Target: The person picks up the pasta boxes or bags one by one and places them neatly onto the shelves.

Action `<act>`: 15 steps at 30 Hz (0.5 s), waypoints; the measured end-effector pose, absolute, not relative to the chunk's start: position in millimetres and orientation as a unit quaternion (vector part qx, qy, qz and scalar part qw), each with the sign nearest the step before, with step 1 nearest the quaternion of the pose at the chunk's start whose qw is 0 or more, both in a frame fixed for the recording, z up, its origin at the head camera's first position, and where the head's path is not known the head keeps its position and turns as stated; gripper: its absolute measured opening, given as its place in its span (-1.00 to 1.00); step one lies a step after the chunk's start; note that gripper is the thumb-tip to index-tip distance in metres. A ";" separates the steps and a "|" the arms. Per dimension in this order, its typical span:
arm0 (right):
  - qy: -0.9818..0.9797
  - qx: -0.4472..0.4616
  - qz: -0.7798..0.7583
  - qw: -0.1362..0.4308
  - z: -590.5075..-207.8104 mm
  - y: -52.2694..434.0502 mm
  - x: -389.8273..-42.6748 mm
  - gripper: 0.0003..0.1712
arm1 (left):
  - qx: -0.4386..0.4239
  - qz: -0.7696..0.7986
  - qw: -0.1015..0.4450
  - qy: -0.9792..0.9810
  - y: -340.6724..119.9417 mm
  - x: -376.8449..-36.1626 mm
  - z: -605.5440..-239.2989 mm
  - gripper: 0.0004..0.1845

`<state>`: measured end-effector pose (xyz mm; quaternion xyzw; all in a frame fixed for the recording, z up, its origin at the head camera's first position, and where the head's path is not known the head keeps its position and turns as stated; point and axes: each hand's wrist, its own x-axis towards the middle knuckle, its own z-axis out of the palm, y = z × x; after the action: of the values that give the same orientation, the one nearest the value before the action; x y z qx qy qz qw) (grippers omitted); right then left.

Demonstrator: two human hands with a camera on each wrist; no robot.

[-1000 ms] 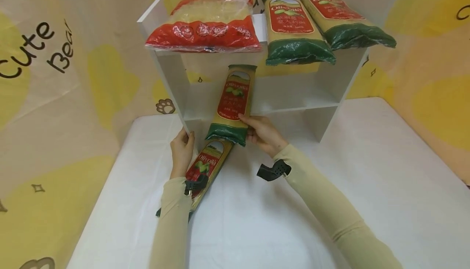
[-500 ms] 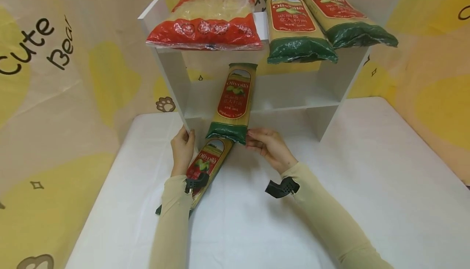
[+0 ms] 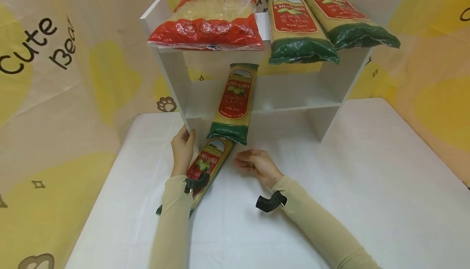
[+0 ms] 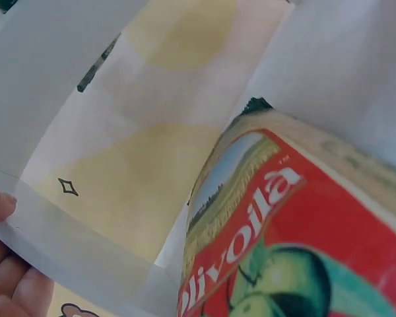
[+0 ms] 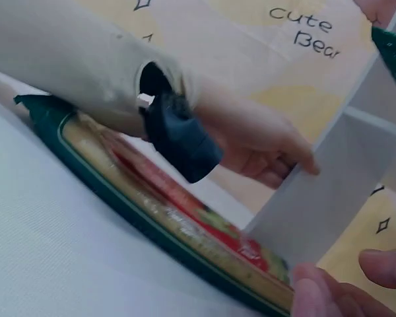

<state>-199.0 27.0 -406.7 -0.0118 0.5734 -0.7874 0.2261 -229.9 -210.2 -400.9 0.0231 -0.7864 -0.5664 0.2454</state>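
In the head view, the spaghetti pack (image 3: 235,101) has been released by the right hand (image 3: 255,165), now loosely open just below it, and is left leaning on the shelf unit (image 3: 172,77). In the left wrist view, the shelf's side panel (image 4: 72,261) is gripped by the left hand (image 4: 3,264); in the right wrist view, a second pack (image 5: 178,218) is seen flat on the desk (image 5: 59,264).

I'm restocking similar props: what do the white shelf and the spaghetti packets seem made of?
White shelf: likely laminated board, given its flat, matte panels with square edges. Spaghetti packet on the lower shelf: thin glossy plastic film, printed, crinkled at the ends, with pale strands showing through.
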 end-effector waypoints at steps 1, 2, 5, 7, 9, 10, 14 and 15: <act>0.579 -0.007 -0.781 0.235 -409.6 24.5 -198.8 -0.64 | 0.028 -0.581 0.238 -0.778 -210.1 -229.9 -401.0 -0.64; 0.585 -0.005 -0.775 0.241 -412.4 22.3 -198.6 -0.64 | 0.033 -0.595 0.231 -0.769 -209.8 -229.8 -400.8 -0.63; 0.596 -0.009 -0.763 0.249 -418.0 15.7 -198.7 -0.63 | 0.042 -0.623 0.217 -0.750 -209.4 -229.8 -400.2 -0.61; 0.600 -0.017 -0.760 0.248 -420.1 10.9 -199.3 -0.63 | 0.046 -0.629 0.215 -0.745 -209.3 -229.7 -399.8 -0.61; 0.601 -0.022 -0.761 0.243 -421.4 5.9 -200.0 -0.65 | 0.048 -0.630 0.215 -0.745 -209.6 -229.5 -399.7 -0.60; 0.600 -0.024 -0.762 0.242 -421.8 3.5 -200.4 -0.66 | 0.047 -0.630 0.215 -0.745 -209.7 -229.6 -399.5 -0.60; 0.593 -0.017 -0.766 0.248 -423.6 -6.5 -200.9 -0.70 | 0.043 -0.617 0.218 -0.755 -210.6 -230.0 -400.2 -0.60; 0.594 -0.016 -0.764 0.252 -424.1 -8.8 -200.7 -0.71 | 0.042 -0.613 0.220 -0.758 -210.8 -229.9 -400.4 -0.61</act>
<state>-200.7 -8.8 -424.1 -0.0160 0.5942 -0.7635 0.2523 -229.9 -210.8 -400.4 0.0421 -0.7577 -0.6130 0.2197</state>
